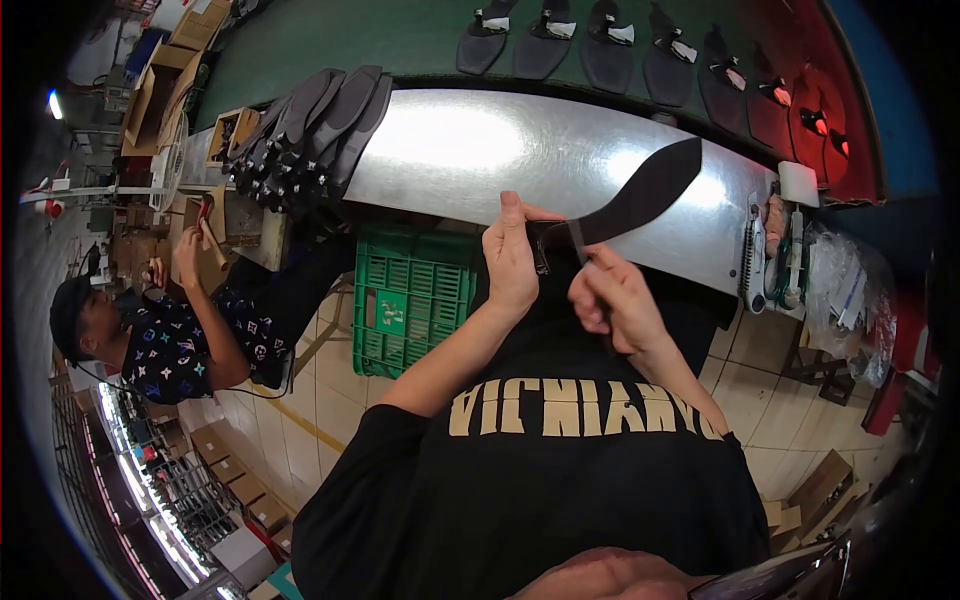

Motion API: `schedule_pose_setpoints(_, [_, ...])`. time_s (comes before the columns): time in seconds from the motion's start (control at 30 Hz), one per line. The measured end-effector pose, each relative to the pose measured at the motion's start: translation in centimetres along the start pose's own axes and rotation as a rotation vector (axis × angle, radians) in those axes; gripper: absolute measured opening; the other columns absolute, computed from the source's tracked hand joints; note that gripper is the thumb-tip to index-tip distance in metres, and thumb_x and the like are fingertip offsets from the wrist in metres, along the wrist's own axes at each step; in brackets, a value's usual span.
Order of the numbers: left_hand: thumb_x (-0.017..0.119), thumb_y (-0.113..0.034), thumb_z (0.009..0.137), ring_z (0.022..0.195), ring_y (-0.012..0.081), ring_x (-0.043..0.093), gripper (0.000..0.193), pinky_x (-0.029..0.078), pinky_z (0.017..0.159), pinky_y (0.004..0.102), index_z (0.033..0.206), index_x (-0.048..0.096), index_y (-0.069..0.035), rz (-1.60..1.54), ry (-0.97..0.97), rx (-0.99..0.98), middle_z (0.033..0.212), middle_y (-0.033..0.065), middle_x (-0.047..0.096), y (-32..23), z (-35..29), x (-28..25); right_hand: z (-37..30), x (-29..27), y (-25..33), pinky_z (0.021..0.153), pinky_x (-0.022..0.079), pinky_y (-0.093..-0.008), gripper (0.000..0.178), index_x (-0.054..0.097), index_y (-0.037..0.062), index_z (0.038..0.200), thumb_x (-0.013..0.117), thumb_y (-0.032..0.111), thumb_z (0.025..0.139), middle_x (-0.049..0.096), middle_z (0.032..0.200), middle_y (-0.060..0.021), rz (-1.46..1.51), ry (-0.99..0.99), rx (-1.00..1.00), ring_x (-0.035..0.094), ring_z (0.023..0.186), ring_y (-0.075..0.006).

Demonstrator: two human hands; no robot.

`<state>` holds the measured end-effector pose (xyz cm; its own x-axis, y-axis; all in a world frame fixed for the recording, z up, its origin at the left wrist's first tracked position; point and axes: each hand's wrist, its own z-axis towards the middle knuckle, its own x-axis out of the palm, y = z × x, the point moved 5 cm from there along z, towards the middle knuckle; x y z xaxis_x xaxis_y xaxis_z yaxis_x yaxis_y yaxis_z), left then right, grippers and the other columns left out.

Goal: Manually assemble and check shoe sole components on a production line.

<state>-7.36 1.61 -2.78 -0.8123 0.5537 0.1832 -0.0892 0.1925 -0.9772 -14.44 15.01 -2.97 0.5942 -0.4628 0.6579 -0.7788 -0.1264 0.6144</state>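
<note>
I held a long, flat, curved black leather shoe piece (640, 195) over the near edge of the shiny steel workbench (470, 150), its broad end pointing away toward two o'clock and its narrow end in my grasp. My left hand (512, 255) was closed around that narrow end, thumb up along the far side, fingers wrapped tight. My right hand (612, 300) sat just beside it at four o'clock, fingers curled and pinched on the lower edge of the same piece; whether I also had a small tool in it I could not tell, since the fingers hid it.

At ten o'clock a stack of long dark sole-shaped pieces (315, 125) leaned on the bench, and beyond the bench, from twelve to two o'clock, a row of black shoe uppers (610, 45) lay on a green belt (330, 40). A green plastic crate (415, 300) stood on the floor below my left forearm. A seated person in a patterned dark shirt (175, 340) worked well apart at nine o'clock.

The risk I judged greatest: most of the piece hung free and unsupported, so a twist from either hand could have creased it or let it slip from my pinch and drop toward the crate. Its far end lay near white tools (755, 255) at the bench's right end and could have knocked them.
</note>
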Motion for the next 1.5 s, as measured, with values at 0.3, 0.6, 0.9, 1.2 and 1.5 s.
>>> schedule_pose_setpoints(0.3, [0.011, -0.066, 0.099, 0.065, 0.0133, 0.06, 0.092, 0.047, 0.066, 0.0232, 0.076, 0.066, 0.003, 0.028, 0.031, 0.118, 0.069, 0.0085, 0.067, -2.5, 0.5, -0.9, -0.9, 1.0, 1.9, 0.059, 0.05, -0.0293, 0.019, 0.065, -0.0016, 0.106, 0.056, -0.002, 0.09, 0.066, 0.078, -0.0096, -0.985, -0.156, -0.627, 0.063, 0.066, -0.0169])
schedule_pose_setpoints(0.6, [0.035, -0.067, 0.097, 0.06, 0.014, 0.056, 0.071, 0.046, 0.059, 0.026, 0.095, 0.063, -0.002, -0.415, 0.013, -0.335, 0.075, 0.0065, 0.064, -0.3, 1.8, -0.9, -2.9, 3.5, 2.8, 0.059, 0.05, -0.0326, 0.022, 0.066, 0.0006, 0.097, 0.059, -0.009, 0.079, 0.063, 0.076, -0.0122, -1.157, -0.035, -0.872, 0.064, 0.065, -0.0263])
schedule_pose_setpoints(0.9, [0.06, -0.064, 0.086, 0.076, 0.0187, 0.063, 0.055, 0.056, 0.075, 0.0381, 0.098, 0.059, -0.01, -0.754, -0.049, -0.604, 0.086, 0.0021, 0.062, 2.7, 1.1, 0.6, -1.5, 1.7, 3.2, 0.057, 0.047, -0.0366, 0.003, 0.059, 0.0011, 0.089, 0.062, 0.002, 0.088, 0.061, 0.073, -0.0152, -1.162, -0.318, -0.814, 0.061, 0.063, -0.0325])
schedule_pose_setpoints(1.2, [0.053, -0.061, 0.093, 0.067, 0.0195, 0.06, 0.051, 0.054, 0.066, 0.0356, 0.092, 0.057, -0.01, -0.762, -0.065, -0.556, 0.073, 0.0035, 0.058, 4.0, 1.5, 1.3, -1.6, 2.4, 1.6, 0.055, 0.046, -0.0358, 0.003, 0.057, 0.001, 0.086, 0.059, -0.001, 0.088, 0.058, 0.07, -0.0147, -1.216, -0.267, -0.813, 0.06, 0.059, -0.0313])
schedule_pose_setpoints(1.5, [0.036, -0.058, 0.101, 0.07, 0.015, 0.064, 0.057, 0.052, 0.063, 0.0296, 0.092, 0.058, -0.006, -0.497, -0.132, -0.402, 0.079, 0.0051, 0.064, 2.3, 0.7, 1.9, -0.2, 1.5, 6.1, 0.055, 0.048, -0.027, 0.02, 0.067, -0.0023, 0.101, 0.073, 0.002, 0.082, 0.066, 0.079, -0.0106, -0.931, -0.396, -0.958, 0.061, 0.062, -0.0145])
